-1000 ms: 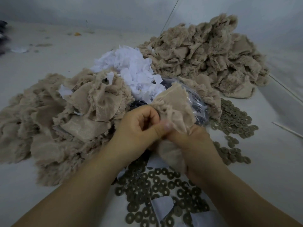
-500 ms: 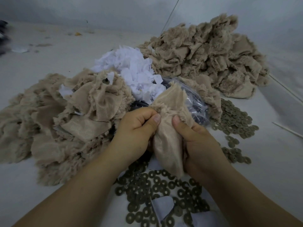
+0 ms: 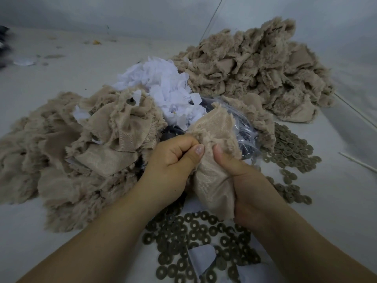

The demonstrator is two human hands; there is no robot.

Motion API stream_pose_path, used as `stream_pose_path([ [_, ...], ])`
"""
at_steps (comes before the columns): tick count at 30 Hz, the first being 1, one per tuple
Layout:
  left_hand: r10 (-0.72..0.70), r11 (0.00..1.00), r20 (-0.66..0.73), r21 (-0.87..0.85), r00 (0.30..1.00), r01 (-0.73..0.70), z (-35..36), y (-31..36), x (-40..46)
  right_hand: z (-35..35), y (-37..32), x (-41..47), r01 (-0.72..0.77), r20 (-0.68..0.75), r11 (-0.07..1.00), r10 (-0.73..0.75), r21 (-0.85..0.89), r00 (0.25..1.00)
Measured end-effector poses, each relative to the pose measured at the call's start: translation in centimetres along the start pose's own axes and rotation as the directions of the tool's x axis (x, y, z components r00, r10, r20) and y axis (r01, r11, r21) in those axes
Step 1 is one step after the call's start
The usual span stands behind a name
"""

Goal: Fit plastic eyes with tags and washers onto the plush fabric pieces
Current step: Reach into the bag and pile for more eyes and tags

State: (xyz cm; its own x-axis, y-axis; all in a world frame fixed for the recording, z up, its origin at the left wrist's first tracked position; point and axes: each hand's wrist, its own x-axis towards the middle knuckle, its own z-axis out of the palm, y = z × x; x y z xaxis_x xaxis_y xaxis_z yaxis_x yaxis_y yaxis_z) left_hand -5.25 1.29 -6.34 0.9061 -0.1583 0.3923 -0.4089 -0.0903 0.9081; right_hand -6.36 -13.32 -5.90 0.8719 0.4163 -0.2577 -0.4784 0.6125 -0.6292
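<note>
Pale grey surface (image 3: 51, 231): carries everything listed here, from near edge to back wall.

Far heap of beige plush fabric pieces (image 3: 255, 70): largest pile, at back right, furry sides and woven backings mixed.

Near heap of beige plush fabric pieces (image 3: 81, 152): spread at left, just beside my left forearm; one piece on top shows a dark round washer in its backing, with white tags tucked in among the cloth.

Pile of white paper tags (image 3: 163, 88): lies between the two heaps, toward the back.

Clear plastic bag of dark parts (image 3: 244, 137): sits behind my hands, partly hidden by the piece I hold; I cannot tell the contents exactly.

Scattered olive-brown ring washers (image 3: 204, 237): lie flat under and between my forearms, a few white tags among them; a second scatter (image 3: 289, 152) lies to the right, touching the far heap's edge.

Single beige plush fabric piece (image 3: 214, 176): held up above the washers, woven backing toward me, fur along its top edge.

Left hand (image 3: 173, 160): fingers curled, thumb pinching the piece's upper edge.

Right hand (image 3: 244, 186): grips the same piece, thumb pressed on the backing just beside my left thumb.

Thin white stick (image 3: 357, 162): lies at far right, well apart.
</note>
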Motion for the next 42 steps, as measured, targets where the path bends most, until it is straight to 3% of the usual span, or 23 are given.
stream_pose_path([
  [7, 0.040, 0.991, -0.001, 0.124, 0.999, -0.040, 0.0, 0.1, 0.2, -0.1, 0.2, 0.2, -0.020, 0.022, 1.000, 0.020, -0.010, 1.000],
  [17, 0.183, 0.940, 0.026, 0.289, 0.983, -0.182, -0.3, 0.0, 0.2, -0.9, 0.0, 0.2, 0.114, 0.126, 0.978, -0.093, -0.174, 0.988],
  [20, 0.092, 0.968, 0.044, 0.229, 0.995, -0.100, -0.2, -0.1, 0.2, -1.1, 0.4, 0.4, 0.185, 0.077, 0.955, -0.171, -0.231, 0.982],
  [22, -0.007, 0.998, -0.004, 0.054, 1.000, 0.007, -0.2, -0.1, 0.2, -1.2, 0.9, 0.6, 0.289, 0.011, 0.868, -0.312, -0.403, 0.950],
  [24, -0.014, 0.998, -0.035, -0.060, 0.999, 0.012, -0.4, 0.0, 0.2, -1.2, 1.0, 0.4, 0.369, 0.042, 0.717, -0.429, -0.591, 0.902],
  [27, 0.042, 0.999, -0.016, 0.020, 0.999, -0.042, -0.4, 0.0, 0.3, -1.1, 0.7, -0.2, 0.370, 0.132, 0.628, -0.392, -0.684, 0.910],
  [34, 0.083, 0.985, 0.020, 0.151, 0.996, -0.085, -0.2, 0.0, -0.1, -1.1, -0.3, -0.1, 0.282, -0.067, 0.776, -0.384, -0.565, 0.921],
  [38, 0.059, 0.993, -0.101, 0.105, 0.993, -0.048, -0.1, 0.0, -0.2, -1.1, -0.1, 0.1, 0.217, -0.046, 0.902, -0.251, -0.373, 0.967],
  [42, 0.034, 0.998, -0.143, 0.065, 0.989, -0.025, -0.1, 0.0, -0.1, -0.9, 0.0, 0.1, 0.212, 0.000, 0.950, -0.218, -0.229, 0.976],
])
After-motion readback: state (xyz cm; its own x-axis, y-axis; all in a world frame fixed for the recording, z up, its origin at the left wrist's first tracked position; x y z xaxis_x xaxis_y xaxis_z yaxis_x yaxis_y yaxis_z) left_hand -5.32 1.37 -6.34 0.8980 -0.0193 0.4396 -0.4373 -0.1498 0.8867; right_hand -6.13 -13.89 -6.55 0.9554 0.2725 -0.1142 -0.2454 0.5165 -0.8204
